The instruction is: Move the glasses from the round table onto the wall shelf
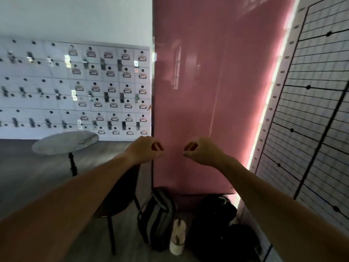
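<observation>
Both my hands are raised side by side in front of a glossy pink wall panel [217, 72]. My left hand [145, 150] and my right hand [202, 151] each have thumb and fingertips curled together, and I see nothing between them. The round marble table [65, 142] stands at the left on a thin black leg, and I see no glasses on its top. Behind it, the white wall shelf [47, 87] carries rows of small displays, with several pairs of glasses [125, 56] towards its right end. The picture is blurred.
A dark chair [120, 195] stands below my left forearm. On the floor by the pink panel lie a grey backpack [158, 218], a white bottle [177, 237] and a black bag [217, 224]. A wire grid panel [311, 110] fills the right side.
</observation>
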{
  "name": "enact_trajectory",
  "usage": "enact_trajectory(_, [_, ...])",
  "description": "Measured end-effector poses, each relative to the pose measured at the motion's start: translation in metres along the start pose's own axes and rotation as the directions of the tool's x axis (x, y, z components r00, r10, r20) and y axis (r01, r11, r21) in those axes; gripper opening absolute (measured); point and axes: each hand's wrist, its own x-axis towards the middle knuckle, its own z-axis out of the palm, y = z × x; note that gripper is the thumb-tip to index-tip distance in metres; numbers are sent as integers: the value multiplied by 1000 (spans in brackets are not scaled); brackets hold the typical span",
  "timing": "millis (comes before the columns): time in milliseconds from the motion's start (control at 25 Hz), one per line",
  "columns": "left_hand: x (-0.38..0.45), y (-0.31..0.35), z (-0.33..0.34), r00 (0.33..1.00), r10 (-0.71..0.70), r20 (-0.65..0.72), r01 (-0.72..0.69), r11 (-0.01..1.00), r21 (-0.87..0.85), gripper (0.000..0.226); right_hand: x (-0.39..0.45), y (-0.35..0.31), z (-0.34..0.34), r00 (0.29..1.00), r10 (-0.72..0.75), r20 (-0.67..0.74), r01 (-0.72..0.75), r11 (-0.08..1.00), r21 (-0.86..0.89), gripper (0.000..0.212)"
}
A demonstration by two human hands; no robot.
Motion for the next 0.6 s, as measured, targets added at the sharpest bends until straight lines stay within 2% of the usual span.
enact_trajectory(200, [-51,-125,-55,979,-196,-62,198,980,29,9,86,-88,89,980,-157,118,147,985,94,12])
enact_trajectory(400, [-97,-243,-109,904,-404,-143,417,905,83,8,172,-179,184,922,-326,209,289,938,189,10])
enact_trajectory(600, [-105,-349,-149,822,-531,-206,552,831,61,15,263,-242,266,867,-429,254,364,892,268,13])
